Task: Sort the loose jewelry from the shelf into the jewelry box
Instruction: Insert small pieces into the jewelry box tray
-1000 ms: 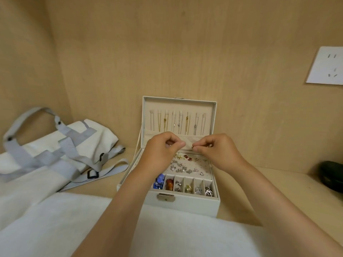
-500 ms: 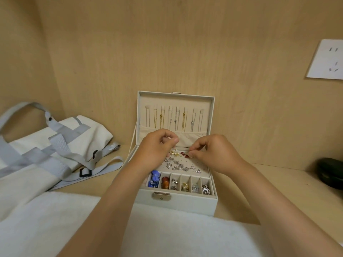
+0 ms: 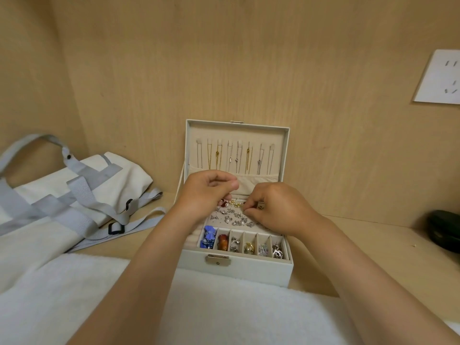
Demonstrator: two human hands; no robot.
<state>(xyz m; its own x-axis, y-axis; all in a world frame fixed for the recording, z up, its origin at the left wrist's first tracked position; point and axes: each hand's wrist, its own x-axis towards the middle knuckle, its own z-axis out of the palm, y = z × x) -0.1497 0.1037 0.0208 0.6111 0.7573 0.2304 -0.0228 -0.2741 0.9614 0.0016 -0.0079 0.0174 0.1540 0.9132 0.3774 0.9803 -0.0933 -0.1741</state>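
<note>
Right fingers [image 3: 249, 204] pinching earring [image 3: 245, 208], jewelry box [image 3: 236, 268] open

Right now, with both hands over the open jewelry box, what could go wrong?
The right hand pinches a small piece, too tiny to identify, over the crowded stud pad; it could slip or knock neighbouring studs loose. The left hand, curled, sits close below the necklaces hanging in the lid and might snag a chain.

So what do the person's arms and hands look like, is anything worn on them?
The left forearm and right forearm are bare, with no sleeve in view. The left hand and right hand show no glove, ring, watch or bracelet.
</note>
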